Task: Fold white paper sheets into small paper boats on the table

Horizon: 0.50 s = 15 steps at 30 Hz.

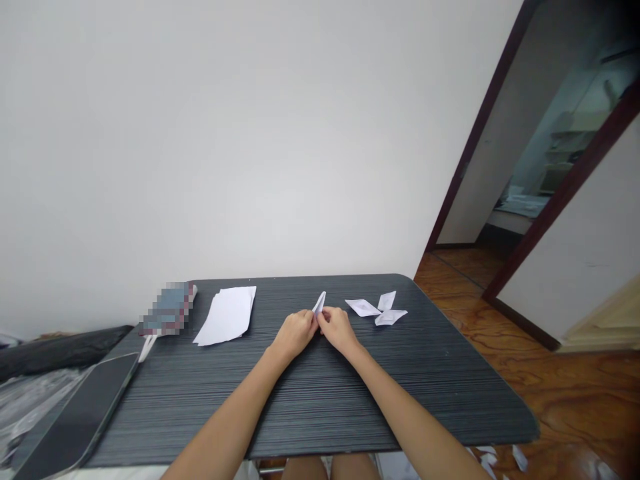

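Over the middle of the dark table [210,407], my left hand [296,331] and my right hand [338,328] meet around a small folded piece of white paper [319,303]. Both hands are closed on it, and its narrow pointed end sticks up beyond my fingers. The lower part of the paper is hidden by the fingers. To the right of my right hand lie three folded paper pieces [363,307], pointed in shape and close together. A stack of white paper sheets [227,316] rests to the left of my left hand.
A dark flat device [80,420] like a phone or tablet is at the table's left edge, with a white cable [147,348] near a blurred-out item [169,309]. The white wall [300,147] stands behind the table. Paper scraps [520,458] lie on the floor at right.
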Each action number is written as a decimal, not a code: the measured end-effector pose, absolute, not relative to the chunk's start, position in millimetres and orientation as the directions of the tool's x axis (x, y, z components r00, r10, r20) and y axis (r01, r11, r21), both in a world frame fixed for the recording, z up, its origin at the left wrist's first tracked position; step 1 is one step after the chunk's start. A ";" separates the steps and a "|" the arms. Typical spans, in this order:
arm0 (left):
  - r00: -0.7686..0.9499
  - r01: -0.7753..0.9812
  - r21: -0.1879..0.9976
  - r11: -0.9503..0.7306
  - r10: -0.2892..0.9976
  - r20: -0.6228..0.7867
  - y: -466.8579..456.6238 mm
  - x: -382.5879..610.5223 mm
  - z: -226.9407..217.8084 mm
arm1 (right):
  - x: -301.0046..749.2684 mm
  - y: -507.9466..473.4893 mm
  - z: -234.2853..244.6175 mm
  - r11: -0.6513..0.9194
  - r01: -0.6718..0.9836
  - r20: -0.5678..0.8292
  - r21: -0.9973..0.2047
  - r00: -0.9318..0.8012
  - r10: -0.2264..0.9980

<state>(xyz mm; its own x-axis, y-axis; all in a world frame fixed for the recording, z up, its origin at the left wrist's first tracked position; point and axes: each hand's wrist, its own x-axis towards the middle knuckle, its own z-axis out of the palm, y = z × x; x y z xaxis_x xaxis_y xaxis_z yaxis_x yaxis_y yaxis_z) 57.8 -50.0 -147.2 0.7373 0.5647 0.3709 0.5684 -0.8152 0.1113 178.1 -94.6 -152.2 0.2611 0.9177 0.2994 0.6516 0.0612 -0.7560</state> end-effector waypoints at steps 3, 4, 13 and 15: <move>0.683 0.602 0.181 -0.778 0.619 0.388 -51.2 60.5 -147.6 | 178.7 -94.2 -154.1 0.061 0.589 0.270 -0.806 0.273 0.923; 0.655 0.618 0.204 -0.759 0.641 0.400 -51.1 61.0 -147.7 | 178.4 -94.6 -154.8 0.065 0.581 0.273 -0.811 0.278 0.921; 0.539 0.301 0.722 -0.623 0.736 0.410 -44.7 57.9 -145.8 | 180.2 -94.4 -155.4 0.222 0.347 0.324 -0.911 0.274 0.905; 0.489 0.179 0.839 -0.513 0.787 0.377 -42.7 57.7 -145.1 | 182.9 -92.0 -154.4 0.227 0.224 0.288 -0.948 0.294 0.911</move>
<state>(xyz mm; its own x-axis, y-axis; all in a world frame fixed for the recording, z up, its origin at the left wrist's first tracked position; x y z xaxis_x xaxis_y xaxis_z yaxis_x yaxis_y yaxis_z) 57.7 -42.7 -145.1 0.4888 0.7867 0.3770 0.1787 -0.5133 0.8394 182.9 -92.0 -154.4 0.2940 0.9114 0.2880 0.2235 0.2274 -0.9478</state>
